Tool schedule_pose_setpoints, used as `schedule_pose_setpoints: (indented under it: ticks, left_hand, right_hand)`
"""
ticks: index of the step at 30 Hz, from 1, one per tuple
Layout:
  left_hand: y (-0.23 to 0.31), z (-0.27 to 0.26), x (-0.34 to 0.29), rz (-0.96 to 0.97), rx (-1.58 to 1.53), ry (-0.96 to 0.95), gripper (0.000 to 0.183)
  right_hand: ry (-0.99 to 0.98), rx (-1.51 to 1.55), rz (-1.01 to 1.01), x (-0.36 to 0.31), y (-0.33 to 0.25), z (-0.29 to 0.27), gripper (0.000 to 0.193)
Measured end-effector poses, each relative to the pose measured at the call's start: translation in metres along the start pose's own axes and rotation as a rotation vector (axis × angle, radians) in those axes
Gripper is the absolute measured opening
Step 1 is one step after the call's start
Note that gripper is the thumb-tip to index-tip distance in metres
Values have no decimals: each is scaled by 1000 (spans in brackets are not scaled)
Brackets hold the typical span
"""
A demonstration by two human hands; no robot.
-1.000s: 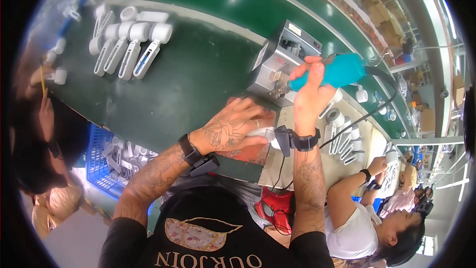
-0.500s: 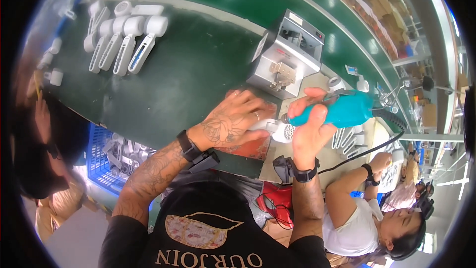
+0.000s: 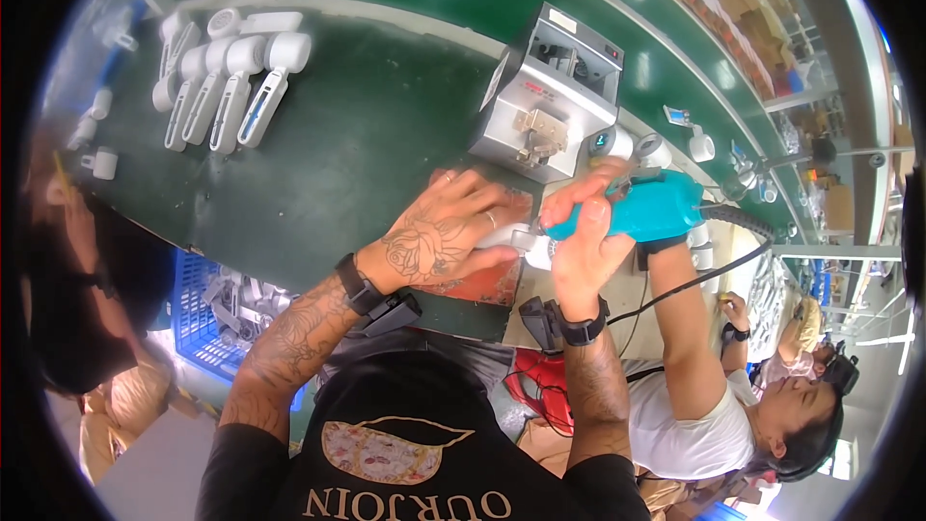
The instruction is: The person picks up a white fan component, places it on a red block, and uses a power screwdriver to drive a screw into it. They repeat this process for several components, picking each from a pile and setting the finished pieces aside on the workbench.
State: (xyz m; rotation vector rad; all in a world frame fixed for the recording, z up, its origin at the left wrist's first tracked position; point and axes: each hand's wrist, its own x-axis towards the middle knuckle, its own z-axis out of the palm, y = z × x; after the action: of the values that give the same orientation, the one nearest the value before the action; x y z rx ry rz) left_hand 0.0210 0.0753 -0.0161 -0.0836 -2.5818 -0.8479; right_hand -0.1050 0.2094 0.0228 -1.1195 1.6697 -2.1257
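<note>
My left hand point(image 3: 446, 230) is closed over a white handheld fan point(image 3: 536, 249), most of whose handle lies hidden under the fingers. Beneath it is a worn red mat point(image 3: 473, 286) on the green bench. A teal electric screwdriver point(image 3: 658, 206) is gripped in my right hand point(image 3: 585, 249), lying level with its tip pointing left at the fan. Whether the tip touches the fan cannot be told, since my fingers cover it.
Beyond my hands stands a grey metal machine point(image 3: 548, 96). Several white fans point(image 3: 231, 101) lie at the far left. A blue basket of parts point(image 3: 207, 328) sits below the bench edge. A co-worker's arm point(image 3: 683, 318) reaches in from the right; a black cable point(image 3: 709, 260) trails from the screwdriver.
Both my hands, with the fan and screwdriver, have shifted slightly left. The co-worker's arm now stretches forward behind the screwdriver, and a white fan head has appeared beside the machine.
</note>
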Motion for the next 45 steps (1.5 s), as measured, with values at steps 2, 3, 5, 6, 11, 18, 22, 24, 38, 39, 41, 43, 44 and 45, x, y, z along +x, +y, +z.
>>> schedule_pose_setpoints:
  ticks: [2, 3, 5, 6, 11, 18, 22, 24, 38, 39, 41, 43, 44, 45]
  left_hand:
    - [0, 0, 1, 12, 10, -23, 52]
    - [0, 0, 1, 18, 15, -12, 52]
    - [0, 1, 1, 24, 20, 2, 53]
    - [-1, 3, 1, 30, 18, 6, 53]
    - [1, 0, -1, 28, 48, 22, 52]
    - [4, -6, -2, 37, 69, 18, 48]
    - [5, -5, -2, 31, 47, 12, 46]
    - [5, -5, -2, 38, 42, 8, 46]
    - [2, -6, -2, 3, 37, -17, 48]
    - [2, -6, -2, 2, 33, -2, 48]
    - [2, -5, -1, 6, 29, -3, 48]
    - [3, -4, -1, 7, 25, -3, 48]
    - [3, -5, 0, 9, 30, -11, 48]
    - [3, -5, 0, 9, 37, -18, 49]
  right_hand:
    - [-2, 10, 15, 0, 1, -1, 37]
    - [-9, 22, 26, -1, 1, -1, 35]
    - [5, 38, 41, -2, 4, 0, 35]
    - [16, 57, 52, -1, 6, 0, 34]
    - [61, -34, 107, 7, -9, 9, 34]
    - [172, -174, -40, 69, -8, 29, 30]
    - [128, -188, -83, 71, 9, 30, 26]
    - [122, -156, -84, 69, 12, 27, 25]
    - [50, -35, 103, -12, -28, 3, 50]
    - [55, -35, 104, -14, -27, 1, 50]
    - [93, -14, 93, -17, -22, -2, 52]
    - [96, -10, 99, -19, -23, -3, 53]
    - [96, -7, 103, -20, -24, -3, 54]
    - [97, -5, 104, -20, -23, -2, 54]
